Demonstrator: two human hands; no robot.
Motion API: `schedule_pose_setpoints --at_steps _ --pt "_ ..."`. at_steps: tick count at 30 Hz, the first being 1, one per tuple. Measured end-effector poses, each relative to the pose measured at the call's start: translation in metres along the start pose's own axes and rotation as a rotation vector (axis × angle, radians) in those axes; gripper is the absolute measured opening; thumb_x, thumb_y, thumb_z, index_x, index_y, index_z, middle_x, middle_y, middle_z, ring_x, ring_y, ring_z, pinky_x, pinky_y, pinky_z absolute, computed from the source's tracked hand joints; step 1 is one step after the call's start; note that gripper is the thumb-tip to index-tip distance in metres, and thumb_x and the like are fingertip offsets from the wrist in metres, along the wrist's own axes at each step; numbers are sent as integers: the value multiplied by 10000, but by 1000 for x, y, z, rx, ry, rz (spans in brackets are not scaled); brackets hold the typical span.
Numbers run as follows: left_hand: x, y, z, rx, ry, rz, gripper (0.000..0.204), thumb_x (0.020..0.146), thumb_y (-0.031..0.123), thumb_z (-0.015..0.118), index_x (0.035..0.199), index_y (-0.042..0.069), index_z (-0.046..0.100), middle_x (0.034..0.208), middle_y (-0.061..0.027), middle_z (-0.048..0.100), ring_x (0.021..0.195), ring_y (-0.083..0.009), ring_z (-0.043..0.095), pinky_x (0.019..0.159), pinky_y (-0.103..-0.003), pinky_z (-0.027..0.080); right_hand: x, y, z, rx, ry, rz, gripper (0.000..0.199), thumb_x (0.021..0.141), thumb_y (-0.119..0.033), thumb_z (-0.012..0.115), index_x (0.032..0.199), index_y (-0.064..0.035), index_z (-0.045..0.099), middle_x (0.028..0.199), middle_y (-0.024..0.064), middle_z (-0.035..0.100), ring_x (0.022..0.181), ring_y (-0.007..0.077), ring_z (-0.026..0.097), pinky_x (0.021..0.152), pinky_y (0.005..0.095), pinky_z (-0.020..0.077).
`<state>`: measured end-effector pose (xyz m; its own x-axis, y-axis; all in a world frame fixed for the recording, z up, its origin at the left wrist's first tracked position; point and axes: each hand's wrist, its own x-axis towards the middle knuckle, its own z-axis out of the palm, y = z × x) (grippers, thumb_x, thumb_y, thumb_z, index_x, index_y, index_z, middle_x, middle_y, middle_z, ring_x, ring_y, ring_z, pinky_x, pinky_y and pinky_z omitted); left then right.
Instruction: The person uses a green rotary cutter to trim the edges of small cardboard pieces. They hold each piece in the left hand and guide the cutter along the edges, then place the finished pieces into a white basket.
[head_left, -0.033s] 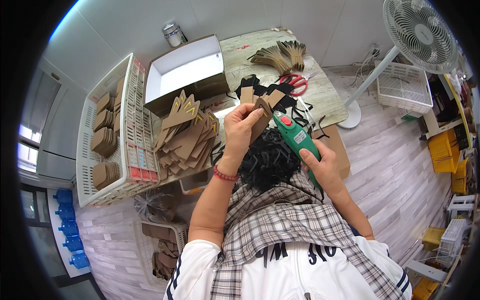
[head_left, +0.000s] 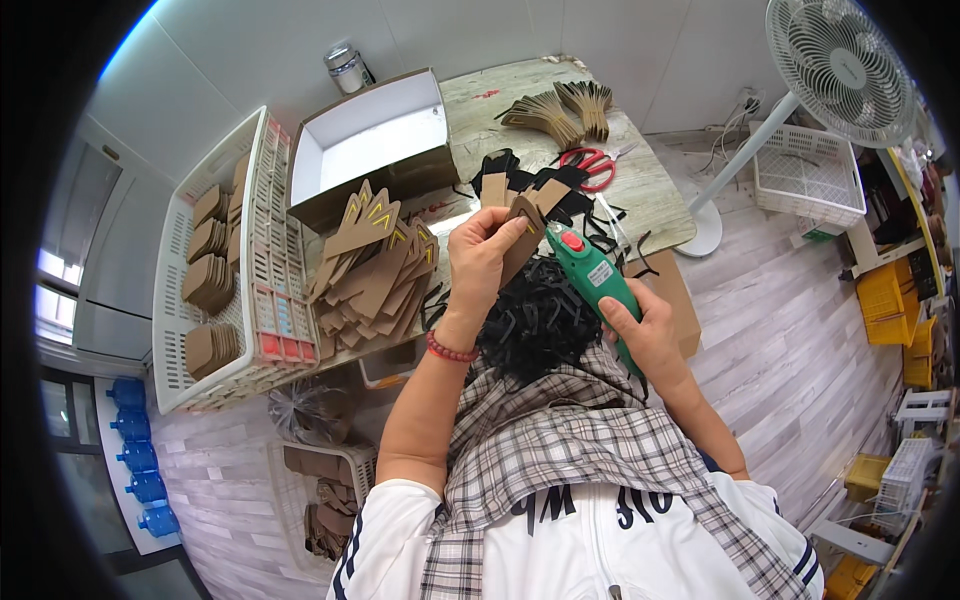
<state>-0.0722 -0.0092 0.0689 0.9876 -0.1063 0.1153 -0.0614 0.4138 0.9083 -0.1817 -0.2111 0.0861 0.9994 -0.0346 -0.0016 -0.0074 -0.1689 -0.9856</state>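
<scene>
My left hand (head_left: 478, 252) pinches a flat brown strap piece (head_left: 518, 255) between thumb and fingers. Wrapped round a green handheld electric cutter (head_left: 590, 268) with a red button, my right hand (head_left: 648, 325) keeps the tool's head close beside the brown piece. Whether the blade touches it I cannot tell. Below both hands, a heap of black trimmed strips (head_left: 545, 320) lies over my lap. Red-handled scissors (head_left: 602, 172) rest on the table just beyond, among black scraps. To the left is a loose pile of brown strap pieces (head_left: 365, 270), several with yellow arrow-like marks.
A white crate (head_left: 275, 290) with stacked brown pieces stands at the left, beside an open box (head_left: 370, 140). Two fanned bundles (head_left: 545, 118) sit on the table's (head_left: 650, 180) far side. A standing fan (head_left: 835, 60) is at the right. Below the table is another crate (head_left: 355, 465).
</scene>
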Motion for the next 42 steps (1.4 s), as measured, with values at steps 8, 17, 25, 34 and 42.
schedule_pose_setpoints --at_steps 8,17,25,34,42 --pt "-3 -1 -1 33 -57 -30 99 859 60 651 913 -23 661 823 -2 653 695 -37 570 646 -178 463 1 -4 1 11 5 3 350 858 -293 679 1008 17 617 688 21 601 567 77 542 522 233 451" --pt "-8 -5 -19 165 -125 -109 102 853 24 622 939 -10 667 857 -38 672 737 -76 613 668 -206 494 8 -6 3 -14 -7 -4 333 859 -289 677 1008 4 621 681 20 593 563 72 540 516 231 444" --pt "16 96 -140 448 265 82 149 851 112 649 960 12 658 871 -45 657 762 -126 601 700 -254 489 3 3 -15 47 87 67 285 884 -239 655 1014 12 613 692 8 573 553 57 513 507 216 431" --pt "92 -32 -42 1383 258 464 404 713 207 747 1044 57 570 998 -113 567 973 -296 526 844 -407 428 8 23 -17 -15 113 77 305 875 -291 658 938 6 624 657 19 586 534 71 529 500 229 420" --pt "143 -96 -44 1421 338 122 509 704 230 747 1122 17 549 1164 -182 517 1132 -369 466 940 -456 408 5 34 -21 27 152 130 300 872 -257 660 984 19 621 670 25 593 533 73 533 493 230 433"
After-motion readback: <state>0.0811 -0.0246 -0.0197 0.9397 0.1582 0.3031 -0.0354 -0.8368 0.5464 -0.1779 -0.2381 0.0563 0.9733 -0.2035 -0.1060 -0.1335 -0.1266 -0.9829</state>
